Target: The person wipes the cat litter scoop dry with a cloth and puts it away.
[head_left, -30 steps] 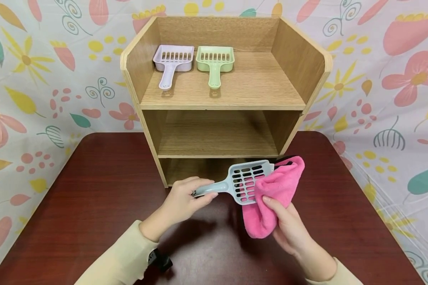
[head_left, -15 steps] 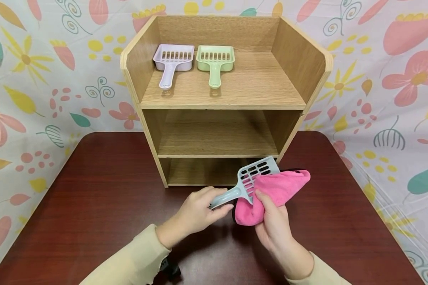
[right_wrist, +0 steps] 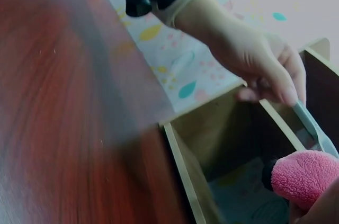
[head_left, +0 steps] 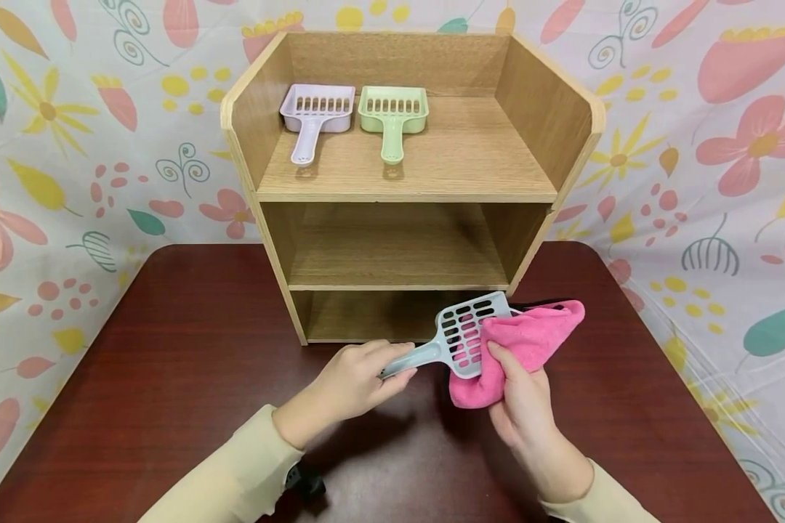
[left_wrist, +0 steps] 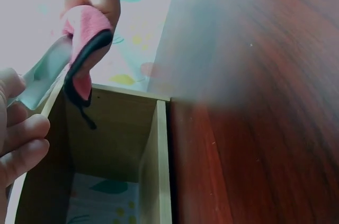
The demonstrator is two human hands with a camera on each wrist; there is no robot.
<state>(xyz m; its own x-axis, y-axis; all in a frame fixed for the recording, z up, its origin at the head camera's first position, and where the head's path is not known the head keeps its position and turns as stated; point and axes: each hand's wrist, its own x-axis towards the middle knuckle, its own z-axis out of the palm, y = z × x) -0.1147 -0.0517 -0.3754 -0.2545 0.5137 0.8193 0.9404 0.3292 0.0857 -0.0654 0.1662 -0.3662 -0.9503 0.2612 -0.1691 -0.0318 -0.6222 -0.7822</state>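
Observation:
A grey-blue slotted litter scoop (head_left: 458, 335) is held above the table, its head toward the right. My left hand (head_left: 351, 378) pinches the end of its handle between thumb and fingers. A pink cloth (head_left: 522, 347) with a dark edge is gripped by my right hand (head_left: 530, 414), thumb on top, and pressed over the right part of the scoop's head. In the left wrist view the cloth (left_wrist: 85, 49) is folded round the scoop's far end. The right wrist view shows the left hand (right_wrist: 265, 65) on the handle; the scoop's head is mostly cut off there.
A wooden shelf unit (head_left: 405, 197) stands at the back of the dark red table (head_left: 190, 407), just behind the scoop. On its top level lie a lilac litter scoop (head_left: 314, 116) and a green litter scoop (head_left: 393, 120). A floral curtain (head_left: 91, 145) hangs behind.
Both hands first brought the scoop and cloth nearer together and to a steeper tilt. Since then the cloth has slid outward to the right along the scoop's head, and the scoop has levelled slightly.

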